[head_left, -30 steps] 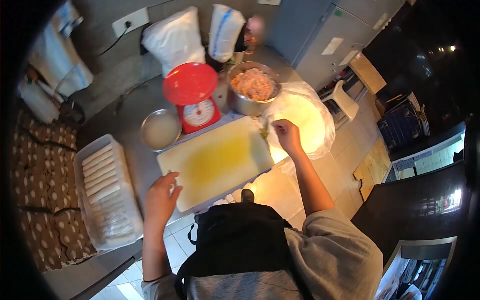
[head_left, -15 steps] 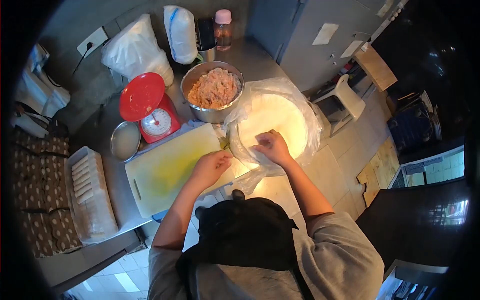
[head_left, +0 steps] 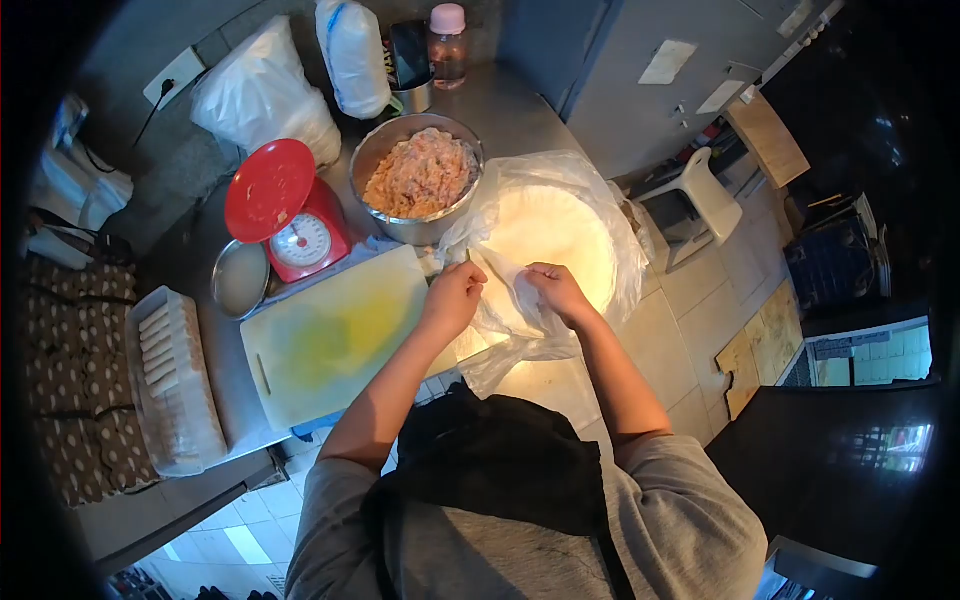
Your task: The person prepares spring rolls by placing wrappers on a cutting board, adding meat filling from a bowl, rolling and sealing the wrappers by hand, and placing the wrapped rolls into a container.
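Note:
A stack of thin, round, pale wrappers (head_left: 565, 225) lies in an opened clear plastic bag (head_left: 628, 275). At the stack's near edge, a single thin wrapper sheet (head_left: 508, 275) is lifted and stretched between my two hands. My left hand (head_left: 455, 297) is closed, pinching the sheet's left side close to the cutting board's corner. On the other side my right hand (head_left: 560, 293) pinches the sheet over the stack. The cutting board (head_left: 285, 375), stained yellow-green, lies left of my left hand. Behind it stands a steel pot (head_left: 384, 228) of pinkish minced filling (head_left: 425, 172).
Left of the pot are a red dial scale (head_left: 300, 243) and a metal bowl (head_left: 240, 285) of pale liquid. A plastic tray (head_left: 205, 440) holds several white rolls (head_left: 160, 345). Plastic bags (head_left: 268, 95) and a pink-capped bottle (head_left: 447, 55) stand along the wall.
My hands have gone from loose fingers above the stack to pinching a wrapper sheet, which is now raised. My left hand has moved up and right. The view has shifted slightly.

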